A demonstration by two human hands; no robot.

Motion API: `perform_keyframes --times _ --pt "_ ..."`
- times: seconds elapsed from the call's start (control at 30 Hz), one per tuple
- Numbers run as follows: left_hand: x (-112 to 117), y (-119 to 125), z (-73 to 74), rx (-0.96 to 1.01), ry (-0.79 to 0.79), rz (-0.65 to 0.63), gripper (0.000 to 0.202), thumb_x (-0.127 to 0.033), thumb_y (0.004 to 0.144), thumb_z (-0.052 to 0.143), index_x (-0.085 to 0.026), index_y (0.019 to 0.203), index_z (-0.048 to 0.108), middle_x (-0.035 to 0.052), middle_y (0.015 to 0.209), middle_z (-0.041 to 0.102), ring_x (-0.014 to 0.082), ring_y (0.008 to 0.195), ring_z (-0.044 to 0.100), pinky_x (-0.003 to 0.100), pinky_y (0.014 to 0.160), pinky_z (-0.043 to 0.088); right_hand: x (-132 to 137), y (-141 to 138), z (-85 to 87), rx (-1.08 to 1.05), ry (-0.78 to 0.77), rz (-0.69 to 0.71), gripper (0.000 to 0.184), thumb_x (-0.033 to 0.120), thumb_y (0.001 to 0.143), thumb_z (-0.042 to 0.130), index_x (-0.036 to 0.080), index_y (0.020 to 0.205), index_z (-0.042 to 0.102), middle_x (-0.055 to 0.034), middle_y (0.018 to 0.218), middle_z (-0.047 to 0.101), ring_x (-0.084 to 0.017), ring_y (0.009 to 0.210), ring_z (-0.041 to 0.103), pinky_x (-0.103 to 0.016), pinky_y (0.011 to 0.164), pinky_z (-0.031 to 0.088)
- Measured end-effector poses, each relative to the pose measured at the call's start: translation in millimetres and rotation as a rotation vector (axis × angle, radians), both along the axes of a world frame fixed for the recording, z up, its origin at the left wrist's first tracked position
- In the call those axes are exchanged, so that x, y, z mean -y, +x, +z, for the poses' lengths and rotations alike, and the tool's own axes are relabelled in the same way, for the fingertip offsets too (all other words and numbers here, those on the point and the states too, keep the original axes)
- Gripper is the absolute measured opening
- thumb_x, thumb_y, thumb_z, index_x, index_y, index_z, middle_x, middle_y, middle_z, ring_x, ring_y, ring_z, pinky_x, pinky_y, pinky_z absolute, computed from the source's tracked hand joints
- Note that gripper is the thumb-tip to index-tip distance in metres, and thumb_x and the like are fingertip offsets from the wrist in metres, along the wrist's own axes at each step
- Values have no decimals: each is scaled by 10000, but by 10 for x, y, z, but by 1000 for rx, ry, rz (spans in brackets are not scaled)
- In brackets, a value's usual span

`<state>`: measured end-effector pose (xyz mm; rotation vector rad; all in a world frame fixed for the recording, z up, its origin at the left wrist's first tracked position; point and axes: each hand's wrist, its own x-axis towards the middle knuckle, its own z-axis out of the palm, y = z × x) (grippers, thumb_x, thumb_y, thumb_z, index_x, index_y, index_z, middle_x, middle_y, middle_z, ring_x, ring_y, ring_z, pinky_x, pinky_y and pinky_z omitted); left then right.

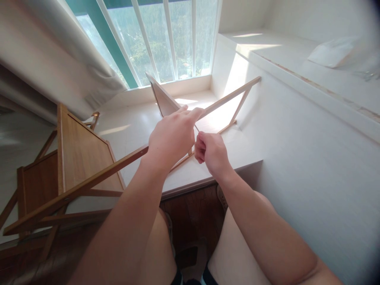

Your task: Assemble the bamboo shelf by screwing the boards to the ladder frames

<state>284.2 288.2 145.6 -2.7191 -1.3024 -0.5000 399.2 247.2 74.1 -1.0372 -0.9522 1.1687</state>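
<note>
A wooden rack with a long rail [230, 97] lies across the white window ledge. My left hand [173, 132] is closed over the middle of this rail, its fingers bent across the top. Just below and to the right, my right hand [212, 152] is closed, fingertips pinched around a thin dark rod [196, 128] that points up toward the rail's underside. The rod's far end is hidden behind my left hand. Flat wooden panels are set across the frame: a large panel [84, 152] at left, a darker panel [38, 174] behind it, and a tilted panel [164, 97] beyond my left hand.
A barred window [160, 39] stands ahead, with a grey curtain [74, 51] at its left. To the right rises a white wall [297, 146], topped by a shelf bearing a white plastic bag [332, 52]. Below the ledge [142, 109] is a dark wooden floor [190, 215].
</note>
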Motion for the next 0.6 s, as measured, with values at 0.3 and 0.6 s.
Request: perform_keyframes --times 0.3,0.6 --pt "1 1 -1 7 -20 4 474 -106 947 400 -304 1343 570 70 1286 681 255 1006 701 373 792 518 -14 148 44 728 164 -158 486 303 984 425 225 512 335 33 476 322 -123 501 316 -317 540 211" --pt "14 11 17 7 -27 7 483 -95 937 401 -292 1340 580 88 1265 689 248 955 702 374 765 521 34 115 39 733 227 -127 447 293 990 433 226 555 350 31 518 296 -136 529 278 -325 578 165"
